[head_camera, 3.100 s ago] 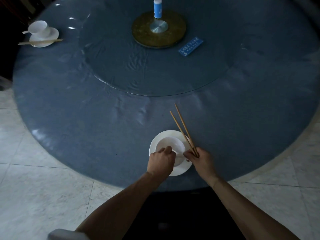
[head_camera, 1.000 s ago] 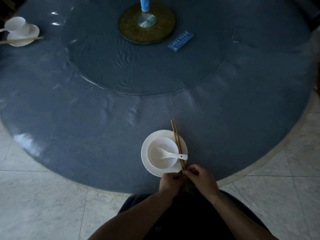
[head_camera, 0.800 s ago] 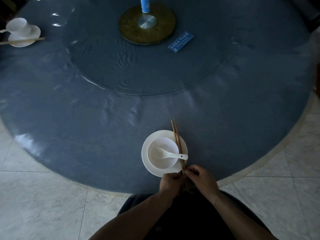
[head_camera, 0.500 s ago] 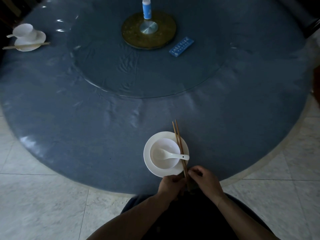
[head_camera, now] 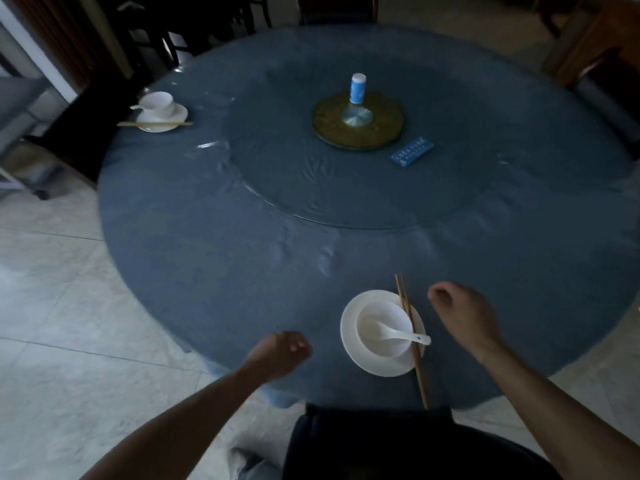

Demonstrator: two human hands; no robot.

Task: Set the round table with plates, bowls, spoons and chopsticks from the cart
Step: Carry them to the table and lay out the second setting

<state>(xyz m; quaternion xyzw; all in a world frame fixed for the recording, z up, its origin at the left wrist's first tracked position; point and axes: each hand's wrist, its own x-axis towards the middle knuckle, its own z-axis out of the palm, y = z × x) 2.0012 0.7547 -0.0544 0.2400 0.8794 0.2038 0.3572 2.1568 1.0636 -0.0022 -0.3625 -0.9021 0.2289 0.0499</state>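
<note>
Round table (head_camera: 207,237): filled most of the frame. Blue cloth under a clear, glossy, wrinkled film; a slick surface on which crockery could probably slide if knocked.

Glass turntable (head_camera: 277,174): upper centre, a flat transparent disc with a brass-coloured hub (head_camera: 358,121) carrying a small blue-and-white cylinder (head_camera: 357,89); a blue card (head_camera: 412,155) lay beside it. Turning the disc could tip the tall cylinder.

Near plate (head_camera: 351,344): lower centre, white glazed, round, close to the table's edge. A passing arm or hip might push it off.

Near bowl (head_camera: 381,327): white, smooth, seated on that plate.

Far setting, upper left: plate (head_camera: 175,116), bowl (head_camera: 156,101) with a spoon handle poking out left, and chopsticks (head_camera: 156,124) laid across the rim.

Left hand (head_camera: 278,355): lower centre-left, loosely curled, empty, well apart from the crockery.

Right hand (head_camera: 462,313): just right of the near plate, fingers loosely curled, empty. A careless withdrawal could clip the sticks.

Near chopsticks (head_camera: 410,336): slim wooden pair, lying over the plate's right rim. Their near ends seemed to reach or overhang the table edge, so a brush of the body could flick them to the floor.

Near spoon (head_camera: 398,336): white ceramic, its scoop in the bowl, its handle resting over the rim and crossing the sticks. Lightly balanced; a jolt would shift it.
</note>
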